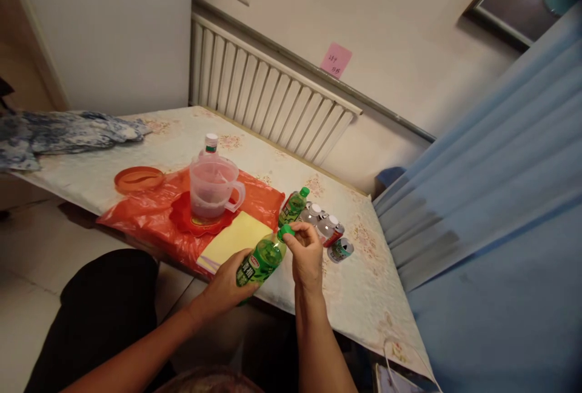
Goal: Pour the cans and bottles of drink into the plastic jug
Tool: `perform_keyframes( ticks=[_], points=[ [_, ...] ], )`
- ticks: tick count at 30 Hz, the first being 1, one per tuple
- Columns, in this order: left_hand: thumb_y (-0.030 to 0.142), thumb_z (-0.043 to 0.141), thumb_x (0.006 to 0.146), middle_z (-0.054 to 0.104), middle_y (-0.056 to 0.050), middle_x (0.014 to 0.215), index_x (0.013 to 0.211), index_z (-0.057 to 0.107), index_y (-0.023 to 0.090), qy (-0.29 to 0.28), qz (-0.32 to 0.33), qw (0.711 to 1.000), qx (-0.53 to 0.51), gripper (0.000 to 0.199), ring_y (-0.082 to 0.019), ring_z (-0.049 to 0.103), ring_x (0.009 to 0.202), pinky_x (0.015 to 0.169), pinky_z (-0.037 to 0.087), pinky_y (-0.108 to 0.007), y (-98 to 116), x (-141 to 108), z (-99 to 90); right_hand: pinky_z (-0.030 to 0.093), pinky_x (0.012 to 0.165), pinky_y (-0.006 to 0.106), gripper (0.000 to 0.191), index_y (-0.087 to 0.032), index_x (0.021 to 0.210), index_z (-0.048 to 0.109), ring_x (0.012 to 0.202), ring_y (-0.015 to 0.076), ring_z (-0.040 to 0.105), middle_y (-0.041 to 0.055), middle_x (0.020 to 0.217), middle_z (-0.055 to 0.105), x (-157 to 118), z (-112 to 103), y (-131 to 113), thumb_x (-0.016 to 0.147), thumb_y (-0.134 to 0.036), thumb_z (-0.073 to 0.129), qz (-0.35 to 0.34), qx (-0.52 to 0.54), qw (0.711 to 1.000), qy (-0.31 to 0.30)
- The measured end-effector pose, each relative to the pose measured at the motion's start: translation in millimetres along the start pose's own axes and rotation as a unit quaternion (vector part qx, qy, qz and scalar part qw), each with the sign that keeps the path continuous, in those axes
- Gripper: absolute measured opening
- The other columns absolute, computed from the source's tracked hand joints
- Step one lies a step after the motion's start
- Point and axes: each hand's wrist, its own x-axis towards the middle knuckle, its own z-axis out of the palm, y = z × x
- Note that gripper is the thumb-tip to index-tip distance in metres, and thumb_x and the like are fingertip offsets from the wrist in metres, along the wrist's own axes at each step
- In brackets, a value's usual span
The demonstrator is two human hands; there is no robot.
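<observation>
Wrapped round the lower part of a green drink bottle (261, 262) is my left hand (231, 281), and the bottle tilts up to the right. My right hand (308, 255) pinches the bottle's green cap (285, 231) between thumb and fingers. Behind it stands a second green bottle (293, 206), with clear bottles (326, 227) and an opened can (341, 250) to its right. Left of my hands, a clear plastic jug (213, 185) rests on a red scalloped dish (179, 214), near yellow paper (239, 238).
The flowered tablecloth (354, 296) carries a red plastic sheet (136, 214), an orange lid (139, 179), a white-capped bottle (210, 144) and blue-white cloth (77, 132). A radiator (268, 90) is behind; a blue curtain (491, 199) hangs right.
</observation>
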Motion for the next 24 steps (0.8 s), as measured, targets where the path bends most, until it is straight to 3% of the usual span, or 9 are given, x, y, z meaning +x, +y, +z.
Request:
perform_keyframes(
  ticks=[3, 8, 11, 16, 19, 24],
  points=[
    [0.029, 0.069, 0.067, 0.066, -0.011, 0.12, 0.123, 0.054, 0.018, -0.007, 0.007, 1.0, -0.004, 0.059, -0.029, 0.062, 0.11, 0.098, 0.048, -0.045, -2, 0, -0.1, 0.05, 0.077, 0.029, 0.032, -0.02, 0.084, 0.065, 0.081, 0.0159, 0.063, -0.0011, 0.084, 0.068, -1, -1, 0, 0.059, -0.022, 0.085, 0.0, 0.0, 1.0, -0.01],
    [0.026, 0.069, 0.067, 0.066, -0.01, 0.121, 0.124, 0.054, 0.018, -0.003, 0.003, 1.0, 0.0, 0.06, -0.028, 0.061, 0.112, 0.1, 0.048, -0.044, -3, 0, -0.1, 0.048, 0.094, 0.041, 0.047, -0.021, 0.115, 0.065, 0.11, 0.0256, 0.065, 0.0105, 0.117, 0.07, 1, -7, -7, 0.073, -0.037, 0.079, 0.008, 0.06, 0.995, -0.076],
    [0.027, 0.069, 0.066, 0.067, -0.01, 0.12, 0.123, 0.054, 0.019, -0.005, 0.002, 1.0, 0.005, 0.059, -0.029, 0.062, 0.111, 0.099, 0.049, -0.044, 1, -1, -0.6, 0.049, 0.093, 0.042, 0.046, -0.019, 0.111, 0.068, 0.108, 0.0272, 0.066, 0.0121, 0.11, 0.073, 1, -8, -7, 0.07, -0.035, 0.081, 0.029, 0.058, 0.993, -0.097],
    [0.029, 0.069, 0.067, 0.068, -0.008, 0.118, 0.122, 0.055, 0.019, -0.013, 0.001, 1.0, 0.015, 0.057, -0.028, 0.064, 0.108, 0.096, 0.05, -0.042, 11, -1, -2.4, 0.05, 0.082, 0.032, 0.035, -0.02, 0.092, 0.069, 0.087, 0.0193, 0.067, 0.0021, 0.089, 0.073, -1, -3, 4, 0.061, -0.024, 0.084, 0.017, 0.041, 0.999, -0.024],
    [0.029, 0.069, 0.068, 0.068, -0.008, 0.116, 0.121, 0.055, 0.019, -0.016, 0.002, 1.0, 0.015, 0.056, -0.027, 0.064, 0.106, 0.094, 0.051, -0.04, 14, -1, -2.7, 0.05, 0.077, 0.029, 0.036, -0.021, 0.091, 0.068, 0.081, 0.0166, 0.065, -0.0016, 0.083, 0.069, -2, 0, 7, 0.06, -0.021, 0.085, 0.004, 0.027, 1.0, -0.013],
    [0.028, 0.068, 0.068, 0.068, -0.008, 0.117, 0.122, 0.054, 0.019, -0.02, -0.001, 1.0, 0.009, 0.057, -0.027, 0.063, 0.108, 0.096, 0.05, -0.041, 12, -1, -1.4, 0.046, 0.096, 0.039, 0.044, -0.021, 0.115, 0.066, 0.107, 0.0235, 0.064, 0.0082, 0.112, 0.07, -3, -4, 0, 0.074, -0.036, 0.077, -0.008, 0.081, 0.994, -0.076]
  ],
)
